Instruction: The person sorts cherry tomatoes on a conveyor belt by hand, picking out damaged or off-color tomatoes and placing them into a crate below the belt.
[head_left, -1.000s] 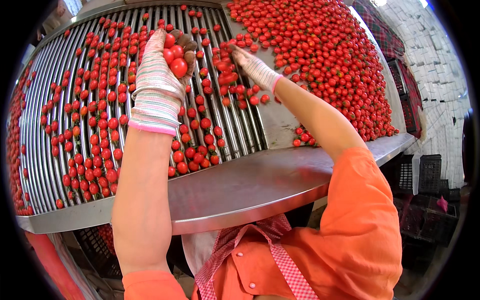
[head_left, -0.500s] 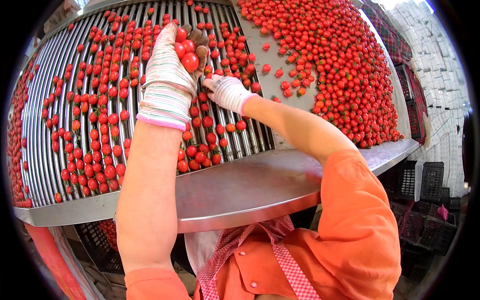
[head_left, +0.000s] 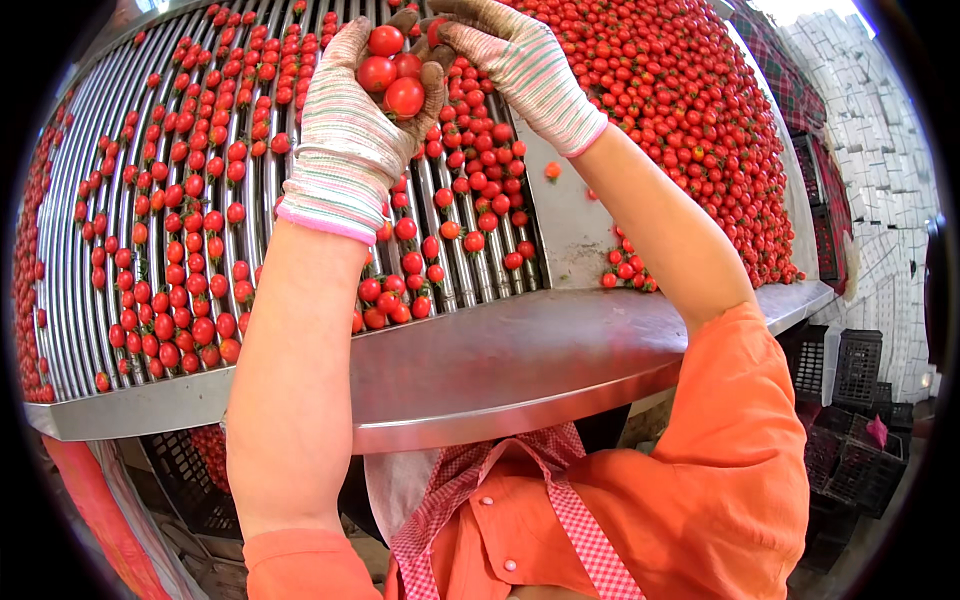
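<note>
My left hand (head_left: pixel 355 130), in a striped knit glove with dark-stained fingers, is cupped around several red cherry tomatoes (head_left: pixel 404 97) above the metal rollers (head_left: pixel 425 200). Close beside its fingertips, my right hand (head_left: pixel 525 65) in a matching glove pinches a single cherry tomato (head_left: pixel 436 32). Rows of cherry tomatoes (head_left: pixel 180 330) lie in the grooves between the rollers, some with green stems.
A large heap of cherry tomatoes (head_left: pixel 690 150) covers the metal sheet (head_left: pixel 565 220) on the right. The curved steel edge (head_left: pixel 500 370) runs in front of my body. Black plastic crates (head_left: pixel 860 365) stand at right, another crate (head_left: pixel 195 480) below the left side.
My right hand has risen from the rollers to my left fingertips, now with a tomato. Tomatoes on the rollers have shifted slightly, and more lie at the edge between rollers and sheet.
</note>
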